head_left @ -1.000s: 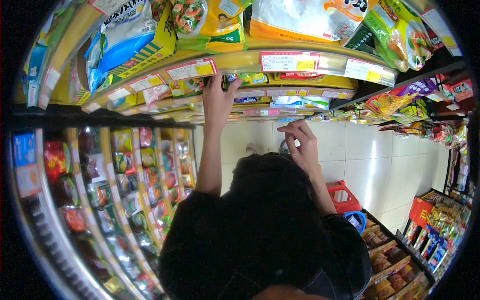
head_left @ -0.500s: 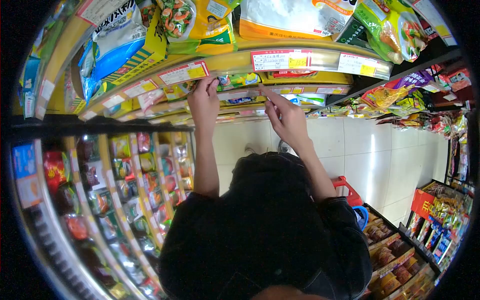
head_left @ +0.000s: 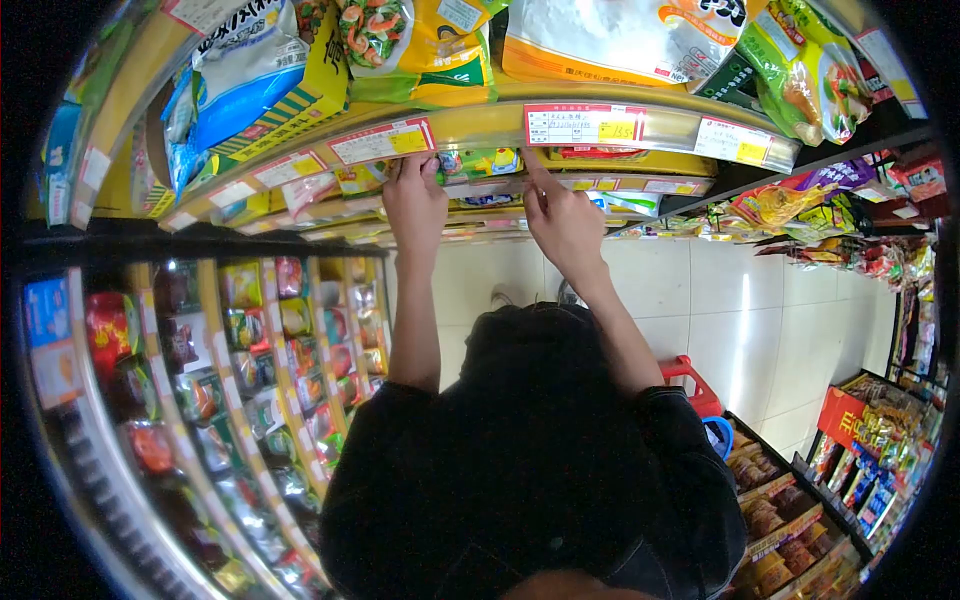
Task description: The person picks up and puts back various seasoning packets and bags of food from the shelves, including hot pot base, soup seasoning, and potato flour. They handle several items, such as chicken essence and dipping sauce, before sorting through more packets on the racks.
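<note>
My left hand (head_left: 415, 203) reaches up to the second shelf, under the lip of the upper one. Its fingers are closed together at the left end of a green and yellow packet (head_left: 482, 162); what they pinch, if anything, is hidden. At the packet's right end is my right hand (head_left: 566, 222), index finger stretched up beneath the upper shelf's price strip (head_left: 480, 126) and the other fingers curled. That fingertip is partly hidden by the strip, so contact with the packet cannot be made out.
Overhead, the upper shelf holds a large white and orange bag (head_left: 610, 45), a yellow bag (head_left: 425, 50) and a blue and white bag (head_left: 240, 75). Packed shelves (head_left: 210, 400) line the left. A red basket handle (head_left: 692, 385) is by my right side, above the tiled floor (head_left: 715, 310).
My right hand has moved slightly up and left, its index finger now reaching under the price strip. My left hand stays at the packet's left end. The view has shifted slightly.
</note>
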Action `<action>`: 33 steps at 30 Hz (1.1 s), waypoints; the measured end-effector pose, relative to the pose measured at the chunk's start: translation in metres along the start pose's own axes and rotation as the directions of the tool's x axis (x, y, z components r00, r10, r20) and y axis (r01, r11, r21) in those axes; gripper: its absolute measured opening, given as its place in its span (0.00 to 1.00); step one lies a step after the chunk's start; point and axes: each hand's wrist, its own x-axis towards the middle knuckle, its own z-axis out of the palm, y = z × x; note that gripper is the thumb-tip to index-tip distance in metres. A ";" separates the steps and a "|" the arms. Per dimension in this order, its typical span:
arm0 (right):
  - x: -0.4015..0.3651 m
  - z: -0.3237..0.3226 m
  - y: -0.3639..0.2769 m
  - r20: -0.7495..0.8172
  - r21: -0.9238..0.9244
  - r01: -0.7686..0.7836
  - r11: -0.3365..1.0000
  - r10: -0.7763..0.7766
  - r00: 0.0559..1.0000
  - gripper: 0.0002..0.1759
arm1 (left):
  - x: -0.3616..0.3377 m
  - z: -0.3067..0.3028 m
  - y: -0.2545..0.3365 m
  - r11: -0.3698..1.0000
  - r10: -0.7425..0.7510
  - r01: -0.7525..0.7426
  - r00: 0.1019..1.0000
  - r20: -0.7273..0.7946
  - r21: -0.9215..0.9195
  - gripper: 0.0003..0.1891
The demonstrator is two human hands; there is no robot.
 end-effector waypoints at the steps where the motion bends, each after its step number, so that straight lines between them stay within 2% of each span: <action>1: 0.002 0.000 -0.001 0.010 -0.002 -0.008 1.000 0.008 1.000 0.24 | -0.001 0.002 -0.002 1.000 0.005 -0.005 1.000 0.002 -0.009 0.07; 4: 0.006 0.005 0.000 -0.018 -0.010 -0.001 1.000 0.000 1.000 0.25 | -0.002 0.000 0.006 1.000 -0.016 0.016 1.000 0.006 0.022 0.06; 7: 0.006 0.006 0.004 0.036 -0.018 0.011 1.000 -0.010 0.999 0.33 | -0.003 -0.002 0.016 1.000 -0.017 0.017 1.000 0.000 0.026 0.09; 8: 0.005 0.005 0.004 0.022 -0.029 0.012 1.000 -0.011 1.000 0.30 | -0.004 -0.002 0.017 1.000 -0.013 0.013 1.000 -0.001 0.017 0.11; 11: -0.003 -0.005 -0.003 0.007 -0.030 0.011 0.999 -0.011 1.000 0.25 | -0.010 0.001 0.013 0.997 -0.056 0.057 0.998 0.022 -0.053 0.12; 13: -0.013 -0.017 -0.008 0.031 0.011 0.003 1.000 -0.004 1.000 0.25 | -0.015 -0.001 0.026 0.954 -0.123 0.105 0.991 -0.047 -0.281 0.12; 14: -0.020 -0.023 -0.010 0.030 0.063 0.016 0.998 -0.018 0.999 0.24 | -0.018 -0.003 0.031 0.913 -0.161 0.119 0.984 -0.077 -0.391 0.12; 17: -0.039 -0.043 -0.004 0.010 0.208 0.084 0.974 -0.088 0.996 0.20 | -0.035 -0.006 0.025 0.973 -0.058 0.011 0.978 -0.198 -0.229 0.11; 20: -0.043 -0.087 -0.008 0.186 0.480 -0.058 0.875 -0.037 0.982 0.17 | -0.052 -0.014 0.036 0.964 -0.039 -0.001 0.989 -0.146 -0.264 0.10; 21: -0.043 -0.104 -0.009 0.203 0.509 -0.069 0.858 -0.041 0.978 0.16 | -0.055 -0.016 0.045 0.947 -0.038 0.001 0.994 -0.107 -0.322 0.09; 24: -0.052 -0.148 -0.011 -0.085 0.537 0.179 0.824 -0.159 0.984 0.15 | -0.061 -0.024 0.073 0.911 0.029 -0.035 0.999 -0.020 -0.411 0.08; 25: -0.051 -0.161 -0.014 -0.291 0.529 0.353 0.771 -0.226 0.930 0.13 | -0.057 -0.025 0.084 0.886 0.100 -0.126 0.992 -0.081 -0.446 0.08; 26: -0.051 -0.173 -0.018 -0.483 0.484 0.515 0.707 -0.275 0.831 0.12 | -0.055 -0.029 0.094 0.858 0.133 -0.162 0.987 -0.094 -0.488 0.08; 27: -0.056 -0.184 -0.023 -0.596 0.410 0.555 0.724 -0.248 0.764 0.12 | -0.052 -0.035 0.104 0.826 0.164 -0.196 0.981 -0.108 -0.528 0.08; 29: -0.060 -0.207 -0.037 -0.722 0.334 0.638 0.694 -0.247 0.646 0.14 | -0.042 -0.051 0.123 0.768 0.247 -0.308 0.951 -0.185 -0.562 0.09; 31: -0.057 -0.227 -0.051 -0.736 0.323 0.700 0.637 -0.295 0.609 0.17 | -0.017 -0.077 0.143 0.620 0.501 -0.610 0.792 -0.349 -0.493 0.08; 33: -0.059 -0.243 -0.065 -0.716 0.300 0.713 0.634 -0.344 0.608 0.24 | 0.012 -0.123 0.162 0.358 0.662 -0.762 0.615 -0.428 -0.540 0.10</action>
